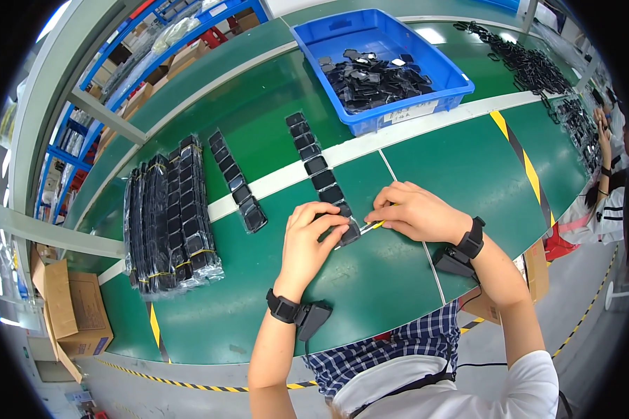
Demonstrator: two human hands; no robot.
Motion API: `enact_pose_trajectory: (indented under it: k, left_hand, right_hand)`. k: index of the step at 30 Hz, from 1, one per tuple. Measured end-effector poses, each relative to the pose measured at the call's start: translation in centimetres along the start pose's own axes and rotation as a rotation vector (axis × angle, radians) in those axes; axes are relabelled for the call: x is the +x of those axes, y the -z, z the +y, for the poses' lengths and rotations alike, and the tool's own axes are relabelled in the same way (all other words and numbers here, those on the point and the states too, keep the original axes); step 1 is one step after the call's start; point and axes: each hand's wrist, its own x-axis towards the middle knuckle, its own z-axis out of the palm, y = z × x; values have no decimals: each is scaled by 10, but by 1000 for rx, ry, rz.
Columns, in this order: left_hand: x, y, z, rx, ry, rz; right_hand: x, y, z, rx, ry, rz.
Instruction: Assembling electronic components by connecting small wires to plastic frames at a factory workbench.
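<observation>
A strip of black square pieces in clear film [315, 165] runs toward me across the green bench. Its near end lies between my two hands. My left hand [309, 236] is closed, with thumb and fingertips pressed on the strip's last piece. My right hand [418, 213] pinches a slim yellow and silver tool [374, 225], whose thin end reaches the edge of that last piece. Whether the tool is a blade or tweezers I cannot tell. A second, shorter strip [234, 179] lies apart to the left of my left hand.
Bundles of filled strips [168, 216] tied with yellow bands lie at the left. A blue bin [426, 106] with loose black pieces stands at the back. Black parts [524, 63] are heaped at the far right, near another person's hand [603, 133]. An open carton [84, 311] stands at the left.
</observation>
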Motion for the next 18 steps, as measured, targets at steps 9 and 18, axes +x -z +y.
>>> enact_pose_trajectory:
  k: [9, 18]
  left_hand:
    - [2, 2, -6, -77, 86, -62]
    - [5, 4, -3, -69, 80, -123]
  right_hand:
    - [7, -16, 5, 9, 33, 61]
    - [10, -9, 8, 3, 64, 44]
